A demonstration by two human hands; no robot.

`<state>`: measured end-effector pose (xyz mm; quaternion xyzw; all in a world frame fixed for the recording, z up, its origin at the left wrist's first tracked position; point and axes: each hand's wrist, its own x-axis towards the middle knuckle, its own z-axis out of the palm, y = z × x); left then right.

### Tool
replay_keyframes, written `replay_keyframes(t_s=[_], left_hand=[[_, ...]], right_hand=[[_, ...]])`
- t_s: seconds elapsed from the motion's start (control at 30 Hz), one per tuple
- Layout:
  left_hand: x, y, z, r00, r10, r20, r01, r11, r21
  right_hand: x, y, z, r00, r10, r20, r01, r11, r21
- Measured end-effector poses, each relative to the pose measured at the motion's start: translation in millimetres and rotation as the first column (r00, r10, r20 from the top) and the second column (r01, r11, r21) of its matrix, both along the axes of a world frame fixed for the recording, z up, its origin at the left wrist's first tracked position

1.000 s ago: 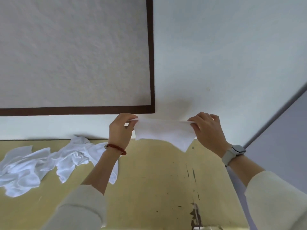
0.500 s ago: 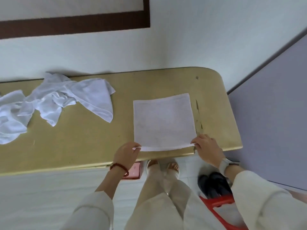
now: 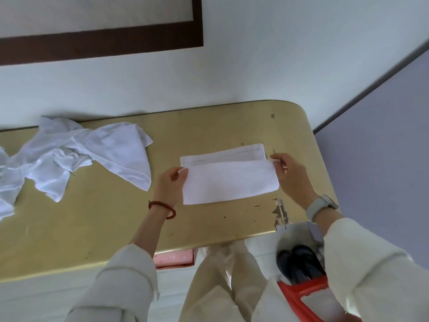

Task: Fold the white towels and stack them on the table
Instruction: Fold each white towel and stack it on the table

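White wall behind, yellow-tan wooden surface (image 3: 111,219) with a rounded right end and chipped finish near its front right edge. On the surface's right part lies a white rectangular towel (image 3: 229,184), half folded: the near layer is lifted over toward the far edge, leaving a strip of the lower layer with its hem showing at the back. Left hand (image 3: 170,185) pinches the left corner of the upper layer between thumb and fingers; right hand (image 3: 290,176) pinches the right corner the same way, fingers curled on the cloth edge. Both hands sit at the towel's short ends, above the surface. Left wrist has a dark red bead bracelet (image 3: 162,208); right wrist has a pale grey watch (image 3: 321,205). Cream sleeves on both arms. Well apart to the left, a crumpled heap of white unfolded towels (image 3: 76,156) lies on the surface, reaching its far edge and running out of view at the left. Dark brown frame strip (image 3: 102,44) on the wall at top left. Grey-lilac panel (image 3: 380,140) at right. Under the surface's front edge: a pink box (image 3: 174,260), the person's cream trousers, dark shoes (image 3: 297,263) and a red plastic stool (image 3: 301,291), partly hidden.
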<state>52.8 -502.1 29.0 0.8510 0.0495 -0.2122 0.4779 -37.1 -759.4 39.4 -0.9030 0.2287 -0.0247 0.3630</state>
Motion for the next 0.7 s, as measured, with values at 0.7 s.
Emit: replay_keyframes(t_s=[0.7], left_hand=[[49.8, -9.3, -62.5, 0.994, 0.103, 0.039, -0.108, 0.981, 0.160]], right_hand=[[71.6, -10.0, -87.0, 0.994, -0.080, 0.074, 0.087, 0.992, -0.096]])
